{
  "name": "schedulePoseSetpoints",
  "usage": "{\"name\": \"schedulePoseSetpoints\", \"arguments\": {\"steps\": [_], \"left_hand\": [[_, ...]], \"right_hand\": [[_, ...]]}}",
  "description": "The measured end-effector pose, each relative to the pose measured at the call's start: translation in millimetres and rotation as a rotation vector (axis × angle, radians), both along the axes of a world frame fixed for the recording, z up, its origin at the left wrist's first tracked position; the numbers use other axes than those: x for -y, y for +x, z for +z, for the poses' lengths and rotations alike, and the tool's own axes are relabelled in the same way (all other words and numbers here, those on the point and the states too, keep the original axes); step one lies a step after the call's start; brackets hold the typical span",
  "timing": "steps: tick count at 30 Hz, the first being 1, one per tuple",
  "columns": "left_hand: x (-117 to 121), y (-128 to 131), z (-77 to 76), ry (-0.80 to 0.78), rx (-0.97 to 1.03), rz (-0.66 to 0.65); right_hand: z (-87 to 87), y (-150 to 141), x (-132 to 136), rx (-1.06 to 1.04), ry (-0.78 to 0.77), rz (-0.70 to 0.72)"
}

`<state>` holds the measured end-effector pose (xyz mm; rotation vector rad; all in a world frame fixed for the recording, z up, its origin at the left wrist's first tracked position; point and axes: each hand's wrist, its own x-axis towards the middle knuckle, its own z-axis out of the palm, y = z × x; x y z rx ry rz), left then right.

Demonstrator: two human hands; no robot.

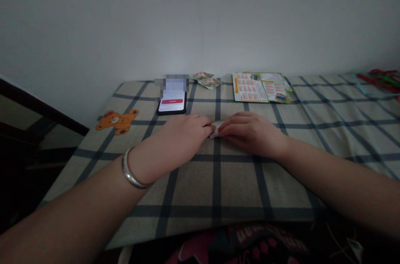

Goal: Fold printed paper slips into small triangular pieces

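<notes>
While the left hand (187, 135) and right hand (253, 134) pinch opposite ends of 1 small pale item (215, 130) near the frame's centre, the step seems to be 2-handed handling at the tabletop (193, 189); the next move likely calls for even pressure.

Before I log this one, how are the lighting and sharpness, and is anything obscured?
Head view, lighting: dim, darkest at lower left, the phone screen brightest; head view, sharpness: the small pale item between left hand and right hand looks soft, fingers partly covering it, fine print on the booklet unreadable; head view, obscured: pixelation over the screen's upper part.
</notes>
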<state>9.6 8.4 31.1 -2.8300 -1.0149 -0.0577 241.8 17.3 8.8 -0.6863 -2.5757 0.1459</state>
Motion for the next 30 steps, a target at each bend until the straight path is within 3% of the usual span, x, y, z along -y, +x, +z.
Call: {"name": "schedulePoseSetpoints", "arguments": {"steps": [6,10,16,30], "left_hand": [[-1.4,-3.8,1.2,-0.147,0.064,-0.022],[2.7,-8.3,0.9,-0.07,0.009,-0.002],[4.4,-9.8,-0.7,-0.095,-0.006,0.0],[5.5,-4.7,7.3,0.031,-0.029,-0.127]], "right_hand": [[-2.7,-1.4,2.6,0.098,-0.003,-0.052],[-1.7,-1.9,4.6,0.114,0.036,-0.074],[-2.0,-2.7,5.6,0.154,0.033,-0.074],[1.3,-6.3,5.9,0.232,0.087,-0.063]]}}
